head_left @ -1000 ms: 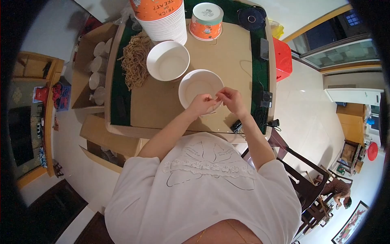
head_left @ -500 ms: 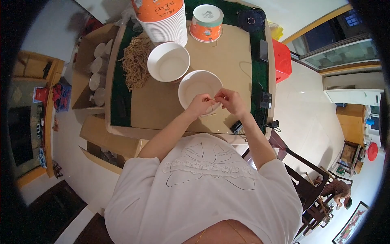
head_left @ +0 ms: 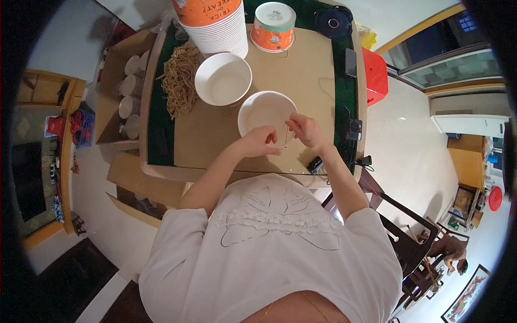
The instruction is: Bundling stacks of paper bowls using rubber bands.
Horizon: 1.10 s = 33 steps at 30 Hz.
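Note:
A white-lined paper bucket (head_left: pixel 262 110) stands on the brown board in front of me. My right hand (head_left: pixel 305 132) is at its right rim, thumb and forefinger pinching a thin cord (head_left: pixel 286 133) that runs down toward the near rim. By that near rim is my left hand (head_left: pixel 257 144), its thumb and forefinger spread with a gap between them; its other fingers are partly hidden. Another white-lined bucket (head_left: pixel 223 79) sits just beyond, to the left. A heap of tan cords (head_left: pixel 181 81) lies at the board's left edge.
A tall stack of nested orange buckets (head_left: pixel 219 32) rises at the back left. Beside it an orange bucket (head_left: pixel 273 29) stands upside down. A dark blue roll (head_left: pixel 333 24) and a phone (head_left: pixel 350 63) lie along the right edge. An open carton (head_left: pixel 116 116) holds white cups.
My hands have drawn apart: the left has moved left and opened its pinch, while the right has shifted slightly right, still holding the cord.

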Available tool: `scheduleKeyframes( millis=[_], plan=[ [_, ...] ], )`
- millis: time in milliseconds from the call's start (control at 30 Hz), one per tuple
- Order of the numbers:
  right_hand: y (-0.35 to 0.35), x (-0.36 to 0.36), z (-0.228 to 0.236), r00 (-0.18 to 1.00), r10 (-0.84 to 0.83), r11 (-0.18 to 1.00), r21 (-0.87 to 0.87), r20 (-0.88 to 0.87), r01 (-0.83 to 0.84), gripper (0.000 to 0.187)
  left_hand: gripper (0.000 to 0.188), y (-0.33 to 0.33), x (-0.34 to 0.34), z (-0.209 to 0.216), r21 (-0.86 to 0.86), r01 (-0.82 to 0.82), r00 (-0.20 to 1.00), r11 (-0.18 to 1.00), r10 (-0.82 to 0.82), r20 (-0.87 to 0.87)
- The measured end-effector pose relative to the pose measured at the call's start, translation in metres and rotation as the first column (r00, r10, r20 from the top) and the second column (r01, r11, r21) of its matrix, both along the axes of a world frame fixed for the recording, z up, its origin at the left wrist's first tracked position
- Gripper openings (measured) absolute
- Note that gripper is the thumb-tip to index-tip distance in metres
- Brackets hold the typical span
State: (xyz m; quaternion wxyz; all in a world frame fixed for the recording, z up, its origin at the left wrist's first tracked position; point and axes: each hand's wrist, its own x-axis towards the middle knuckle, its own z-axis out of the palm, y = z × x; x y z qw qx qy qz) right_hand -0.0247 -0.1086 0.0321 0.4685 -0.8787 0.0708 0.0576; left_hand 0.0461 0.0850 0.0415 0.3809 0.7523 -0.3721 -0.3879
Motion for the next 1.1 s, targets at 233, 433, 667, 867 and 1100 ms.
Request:
scheduleKeyframes(
  millis=[233,433,667,867,1100],
  plan=[
    [0.000,0.001,0.005,0.998,0.058,0.997,0.057,0.003,-0.058,0.012,0.015,-0.002,0.006,-0.033,-0.069,-0.076,0.990,0.995,0.067,-0.122],
    [-0.003,-0.006,0.004,0.974,0.211,0.972,0.086,0.089,-0.218,0.005,0.004,-0.026,0.002,-0.057,0.057,-0.508,0.788,0.860,0.490,-0.372],
    [0.000,-0.006,0.001,0.995,0.078,0.992,0.090,0.065,-0.084,0.011,0.006,-0.014,0.002,-0.037,-0.170,-0.186,0.981,0.968,0.175,-0.082],
    [0.001,-0.003,0.000,0.998,0.060,0.993,0.104,0.020,-0.062,0.011,0.009,-0.011,-0.011,-0.023,-0.114,-0.144,0.913,0.983,0.176,0.367],
    [-0.001,-0.002,-0.008,0.998,0.059,0.988,0.144,0.018,-0.061,0.012,0.010,-0.011,-0.006,-0.020,-0.160,-0.414,0.893,0.896,0.434,0.121]
  ],
)
